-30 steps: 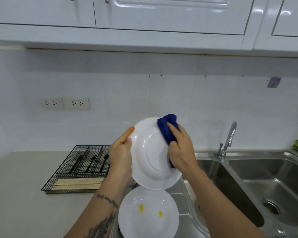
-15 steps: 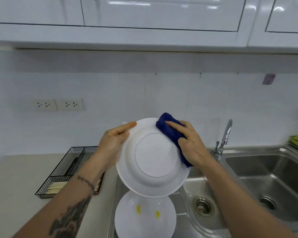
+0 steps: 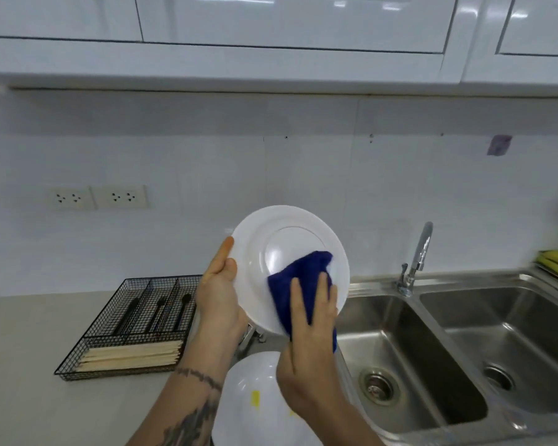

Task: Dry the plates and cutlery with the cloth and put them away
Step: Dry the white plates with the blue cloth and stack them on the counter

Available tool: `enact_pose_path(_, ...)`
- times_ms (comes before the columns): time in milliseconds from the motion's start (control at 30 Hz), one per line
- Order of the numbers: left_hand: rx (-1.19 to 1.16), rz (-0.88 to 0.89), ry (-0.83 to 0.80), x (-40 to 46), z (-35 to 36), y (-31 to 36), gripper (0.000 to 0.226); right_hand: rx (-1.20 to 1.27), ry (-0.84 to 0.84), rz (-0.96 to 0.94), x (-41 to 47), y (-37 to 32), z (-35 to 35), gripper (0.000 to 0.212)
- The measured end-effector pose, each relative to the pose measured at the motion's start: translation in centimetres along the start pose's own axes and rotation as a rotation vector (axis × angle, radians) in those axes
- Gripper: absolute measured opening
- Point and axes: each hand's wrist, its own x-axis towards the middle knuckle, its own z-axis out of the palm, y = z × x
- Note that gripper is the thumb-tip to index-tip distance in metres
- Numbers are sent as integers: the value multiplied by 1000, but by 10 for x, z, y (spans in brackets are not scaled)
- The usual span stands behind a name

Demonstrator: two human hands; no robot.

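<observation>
Lower plate [image 3: 258, 410] nearest, lying flat under the forearms by the sink's edge, two yellow marks on it, not yet taken up

Right hand [image 3: 306, 320] flat on blue cloth [image 3: 298, 280], fingers straight and spread, pressing cloth onto the lower right of the held plate's underside; half a second back the cloth sat at the upper right rim, so the wipe has swept down and inward

Left hand [image 3: 218, 292] gripping the held plate [image 3: 285, 259] by its left rim, thumb over the edge, plate tilted up over the counter beside the sink [image 3: 397, 320], foot ring toward the camera

Reading: back face mostly covered, drying of this plate likely near done, stowing still ahead

Wire cutlery tray [image 3: 132, 323] beyond on the counter, dark utensils and pale chopsticks inside

Tap [image 3: 416, 259], wall sockets [image 3: 99, 197] and cupboards [image 3: 287, 20] farthest
</observation>
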Motion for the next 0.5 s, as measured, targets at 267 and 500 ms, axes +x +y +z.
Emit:
enact_pose_path(267,143,46,-11,2,-11,11,38,43,-15,-22,33,20,-7,82)
enact_pose_path(500,380,72,-168,-1,-19,12,38,131,-131,194,100,27,-38,77)
